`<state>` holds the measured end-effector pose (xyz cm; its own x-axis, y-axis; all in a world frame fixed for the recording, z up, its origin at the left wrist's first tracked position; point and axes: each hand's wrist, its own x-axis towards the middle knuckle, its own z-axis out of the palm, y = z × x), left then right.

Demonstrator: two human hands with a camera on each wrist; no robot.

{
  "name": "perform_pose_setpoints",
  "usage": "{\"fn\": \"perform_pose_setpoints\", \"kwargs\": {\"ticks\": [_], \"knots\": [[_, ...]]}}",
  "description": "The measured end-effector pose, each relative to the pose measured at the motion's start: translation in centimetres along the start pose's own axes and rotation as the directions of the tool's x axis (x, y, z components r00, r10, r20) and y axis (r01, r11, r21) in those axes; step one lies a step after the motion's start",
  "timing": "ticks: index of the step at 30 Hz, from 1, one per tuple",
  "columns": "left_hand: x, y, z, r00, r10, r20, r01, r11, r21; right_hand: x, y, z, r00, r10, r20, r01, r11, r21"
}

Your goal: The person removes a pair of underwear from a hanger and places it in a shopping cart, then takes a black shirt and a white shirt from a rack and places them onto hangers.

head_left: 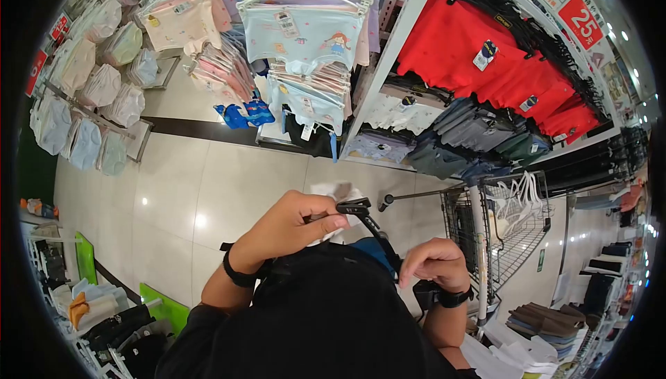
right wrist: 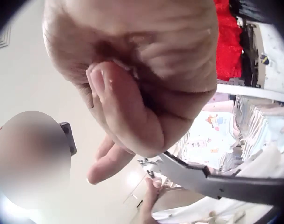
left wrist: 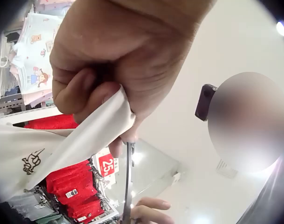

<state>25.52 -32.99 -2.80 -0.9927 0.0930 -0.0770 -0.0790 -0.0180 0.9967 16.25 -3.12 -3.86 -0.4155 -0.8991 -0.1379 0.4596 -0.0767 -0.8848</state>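
Note:
In the head view my left hand [head_left: 295, 226] pinches the clip end of a black hanger [head_left: 372, 224] between thumb and fingers. A white cloth garment [left wrist: 102, 128] with a small dark printed figure is gripped in the same hand's curled fingers. The hanger's dark bar [right wrist: 216, 182] slants from the left hand toward the right hand [head_left: 437, 264]. That right hand is bent at the wrist beside the bar, fingers loosely bent, thumb folded inward. Nothing shows between its fingers in the right wrist view. Its fingertips overlap the bar's lower end in the head view.
Racks of pale printed underwear [head_left: 305, 35] stand ahead, red garments [head_left: 479, 60] on a shelf unit to the right. A wire cart [head_left: 513, 226] holding white hangers [head_left: 524, 195] is at my right. Green panels [head_left: 164, 306] and stacked clothes are at lower left.

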Motion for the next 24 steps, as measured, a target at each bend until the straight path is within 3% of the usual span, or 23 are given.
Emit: {"fn": "perform_pose_setpoints", "kwargs": {"ticks": [1, 3, 5, 10, 13, 18, 21, 22, 24], "knots": [[0.0, 0.1, 0.2, 0.999, 0.048, -0.02, -0.048, 0.999, -0.017, 0.3, 0.1, 0.3, 0.999, -0.041, -0.009, 0.041, 0.999, -0.001], [-0.2, 1.1, 0.0, 0.998, -0.064, 0.009, 0.064, 0.998, 0.011, 1.1, 0.5, 1.3, 0.992, -0.123, -0.03, 0.123, 0.992, 0.0], [0.0, 1.1, 0.5, 0.992, -0.126, -0.022, 0.125, 0.992, -0.011, 0.8, 0.4, 0.4, 0.986, -0.092, 0.139, 0.09, 0.996, 0.019], [0.8, 0.0, 0.4, 0.983, -0.146, 0.115, 0.151, 0.988, -0.039, 0.7, -0.4, 0.1, 0.899, -0.038, 0.437, 0.036, 0.999, 0.013], [0.7, -0.4, 0.4, 0.983, -0.078, 0.165, 0.081, 0.997, -0.014, 0.6, -0.8, 0.9, 0.94, -0.042, 0.339, 0.065, 0.996, -0.056], [0.4, -0.3, 0.9, 0.979, 0.136, 0.149, -0.157, 0.977, 0.141, -0.9, -1.7, -0.2, 0.99, 0.077, 0.116, -0.052, 0.976, -0.211], [0.2, -0.2, 1.7, 0.986, 0.143, 0.084, -0.157, 0.969, 0.191, -1.8, -2.1, -1.7, 0.977, -0.213, 0.001, 0.197, 0.903, -0.382], [0.1, -0.2, 1.7, 0.99, 0.119, 0.076, -0.133, 0.968, 0.212, -2.2, -3.3, -2.3, 0.982, -0.188, -0.02, 0.158, 0.876, -0.456], [0.1, -0.1, 1.6, 0.995, 0.076, 0.057, -0.088, 0.963, 0.255, -1.8, -4.4, -1.3, 0.932, -0.309, -0.189, 0.109, 0.738, -0.666]]}}
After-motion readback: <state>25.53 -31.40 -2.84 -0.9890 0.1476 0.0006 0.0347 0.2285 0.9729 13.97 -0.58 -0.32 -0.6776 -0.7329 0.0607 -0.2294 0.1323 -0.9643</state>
